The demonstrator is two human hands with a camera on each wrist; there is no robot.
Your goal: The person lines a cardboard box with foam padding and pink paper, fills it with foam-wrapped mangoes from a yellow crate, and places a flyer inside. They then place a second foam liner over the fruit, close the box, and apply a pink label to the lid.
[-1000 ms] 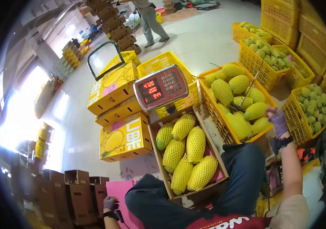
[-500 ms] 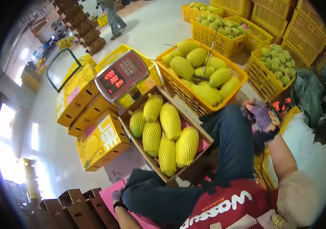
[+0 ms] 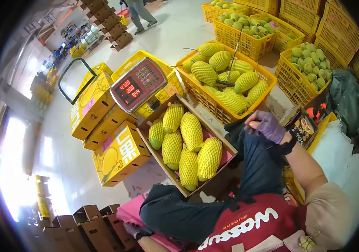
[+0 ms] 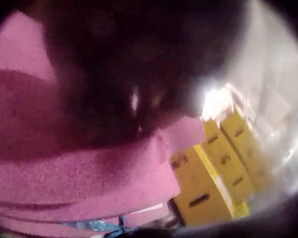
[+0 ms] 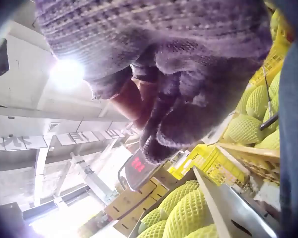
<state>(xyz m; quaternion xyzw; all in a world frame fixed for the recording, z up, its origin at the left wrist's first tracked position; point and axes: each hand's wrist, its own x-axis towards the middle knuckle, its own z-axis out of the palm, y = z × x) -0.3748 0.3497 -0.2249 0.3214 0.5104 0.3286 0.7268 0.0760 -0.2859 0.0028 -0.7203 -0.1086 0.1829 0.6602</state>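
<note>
My gloved left hand [image 3: 135,230] is at the pink sheet material [image 3: 131,210] beside my left knee. In the left wrist view dark fingers [image 4: 104,114] overlap the pink surface, which creases near their tips; I cannot tell whether they pinch it. The right hand [image 3: 267,126], in a purple glove with bare fingertips, hangs over my right knee, fingers loosely curled around nothing. Between my legs a cardboard box [image 3: 162,161] holds several mangoes [image 3: 191,131] in yellow foam nets. A red-framed scale display [image 3: 139,85] stands at its far end, digits lit.
Right of the box, a yellow crate [image 3: 272,90] holds more netted mangoes and a dark-handled thin tool [image 3: 225,83]. Other fruit crates [image 3: 246,42] stand behind. Yellow printed cartons [image 3: 118,153] are stacked left of the box; brown cartons [image 3: 89,218] line the lower left. A person [image 3: 139,17] stands far back.
The head view has swung right, so the box and scale sit further left. My right hand has come down from beside the mango crate to over my knee. My left hand has moved onto the pink material.
</note>
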